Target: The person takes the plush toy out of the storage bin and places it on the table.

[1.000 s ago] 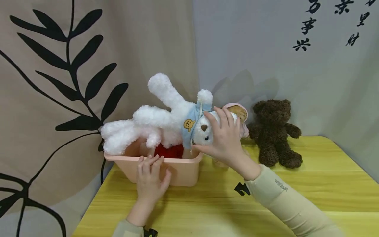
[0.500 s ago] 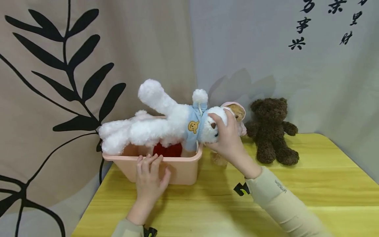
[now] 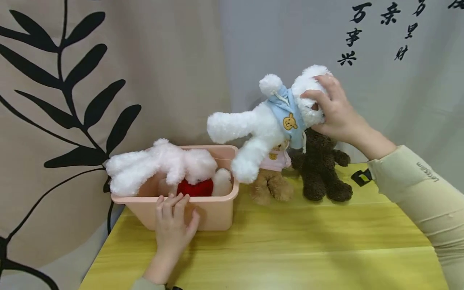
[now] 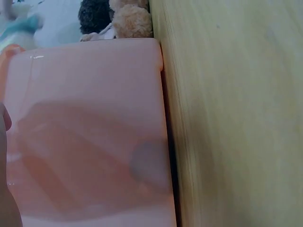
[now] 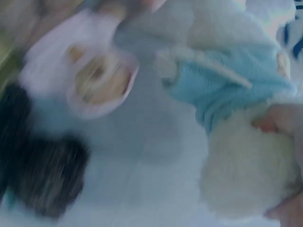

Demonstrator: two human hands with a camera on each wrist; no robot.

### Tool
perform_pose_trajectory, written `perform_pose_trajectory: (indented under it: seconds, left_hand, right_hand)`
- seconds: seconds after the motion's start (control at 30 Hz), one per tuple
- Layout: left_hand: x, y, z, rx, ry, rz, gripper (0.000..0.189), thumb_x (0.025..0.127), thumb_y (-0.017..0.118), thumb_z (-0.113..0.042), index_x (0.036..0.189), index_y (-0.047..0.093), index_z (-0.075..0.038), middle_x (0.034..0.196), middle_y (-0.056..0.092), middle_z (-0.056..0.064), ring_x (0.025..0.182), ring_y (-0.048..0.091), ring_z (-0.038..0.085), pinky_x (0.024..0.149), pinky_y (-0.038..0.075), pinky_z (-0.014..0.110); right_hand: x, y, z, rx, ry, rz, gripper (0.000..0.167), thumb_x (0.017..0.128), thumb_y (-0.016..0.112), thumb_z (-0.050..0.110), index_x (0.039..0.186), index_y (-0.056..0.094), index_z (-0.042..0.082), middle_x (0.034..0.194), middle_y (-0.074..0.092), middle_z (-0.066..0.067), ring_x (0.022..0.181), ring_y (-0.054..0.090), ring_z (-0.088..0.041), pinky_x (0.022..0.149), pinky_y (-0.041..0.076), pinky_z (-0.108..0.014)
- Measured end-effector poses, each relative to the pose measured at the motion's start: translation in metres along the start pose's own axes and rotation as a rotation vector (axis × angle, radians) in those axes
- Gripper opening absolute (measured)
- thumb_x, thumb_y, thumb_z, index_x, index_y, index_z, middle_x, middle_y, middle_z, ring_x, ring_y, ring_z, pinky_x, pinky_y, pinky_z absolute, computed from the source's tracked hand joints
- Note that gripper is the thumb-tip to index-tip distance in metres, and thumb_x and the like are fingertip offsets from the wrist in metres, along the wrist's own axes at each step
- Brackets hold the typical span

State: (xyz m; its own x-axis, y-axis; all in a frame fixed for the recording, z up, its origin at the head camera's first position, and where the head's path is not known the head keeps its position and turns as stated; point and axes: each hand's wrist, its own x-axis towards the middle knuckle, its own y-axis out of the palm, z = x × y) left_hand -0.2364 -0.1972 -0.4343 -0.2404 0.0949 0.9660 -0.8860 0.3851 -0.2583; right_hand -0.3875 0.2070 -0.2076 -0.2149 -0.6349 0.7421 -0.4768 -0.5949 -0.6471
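My right hand [image 3: 342, 114] grips a white teddy bear [image 3: 259, 129] by its head, its fingers and thumb around the face. Dressed in a blue hooded top [image 3: 286, 108], the bear hangs tilted in the air, legs toward the lower left. In the right wrist view the thumb presses into the bear's fur [image 5: 246, 165]. My left hand [image 3: 173, 225] rests its fingertips on the front rim of a pink plastic bin [image 3: 214, 215], the thumb apart along the outer wall. A pale pink-white plush toy [image 3: 174, 161] lies across the bin, near a red plush piece [image 3: 195, 188].
Behind the held bear sits a tan teddy bear [image 3: 270, 187] in a pink top, partly hidden. To its right a dark brown teddy bear [image 3: 322, 173] sits upright. All stand on a yellow wooden table [image 3: 290, 245] before a printed curtain [image 3: 174, 68].
The white teddy bear has risen off the bin and moved right in my right hand, baring the pale plush toy underneath. My left hand stays on the rim. The head view has shifted slightly.
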Motion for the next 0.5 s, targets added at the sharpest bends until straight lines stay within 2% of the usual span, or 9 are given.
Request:
perform_pose_trajectory:
  seconds: [0.13,0.2,0.27,0.4,0.5]
  left_hand:
    - [0.000,-0.006,0.004,0.016,-0.006,-0.005,0.037,0.085,0.054,-0.026,0.110,0.059,0.001,0.108,0.055,0.024,0.100,0.051,0.046,0.096,0.034,0.057]
    - [0.000,-0.007,0.004,0.019,-0.008,-0.011,0.037,0.085,0.053,-0.026,0.109,0.059,0.001,0.108,0.055,0.024,0.099,0.051,0.047,0.096,0.034,0.057]
    - [0.000,-0.006,0.004,0.017,-0.007,-0.020,0.037,0.085,0.053,-0.026,0.109,0.059,0.001,0.107,0.055,0.024,0.099,0.051,0.047,0.095,0.034,0.057]
    - [0.002,-0.001,0.001,0.005,-0.003,-0.036,0.036,0.083,0.053,-0.026,0.107,0.059,0.001,0.105,0.055,0.025,0.097,0.052,0.047,0.093,0.035,0.058]
    - [0.001,0.004,-0.003,-0.009,0.000,-0.035,0.036,0.083,0.053,-0.025,0.107,0.059,0.001,0.104,0.055,0.024,0.096,0.052,0.047,0.092,0.035,0.058]
  right_hand:
    - [-0.030,-0.009,-0.019,0.019,-0.140,0.112,0.076,0.050,0.074,-0.011,0.120,0.053,0.006,0.139,0.032,-0.036,0.130,0.026,-0.055,0.109,0.019,-0.064]
    - [-0.052,-0.003,-0.020,0.041,-0.175,0.191,0.079,0.047,0.076,-0.012,0.121,0.055,0.007,0.139,0.034,-0.034,0.129,0.028,-0.054,0.109,0.019,-0.064]
    - [-0.074,0.008,-0.018,0.043,-0.204,0.291,0.080,0.047,0.075,-0.014,0.122,0.057,0.008,0.139,0.036,-0.032,0.128,0.030,-0.054,0.106,0.024,-0.066]
    - [-0.112,0.033,-0.009,0.059,-0.159,0.469,0.081,0.050,0.071,-0.022,0.122,0.056,0.012,0.142,0.036,-0.026,0.131,0.030,-0.050,0.099,0.034,-0.066]
    - [-0.135,0.050,-0.007,0.131,-0.094,0.502,0.080,0.052,0.065,-0.024,0.123,0.053,0.011,0.143,0.033,-0.027,0.132,0.028,-0.047,0.097,0.036,-0.063]
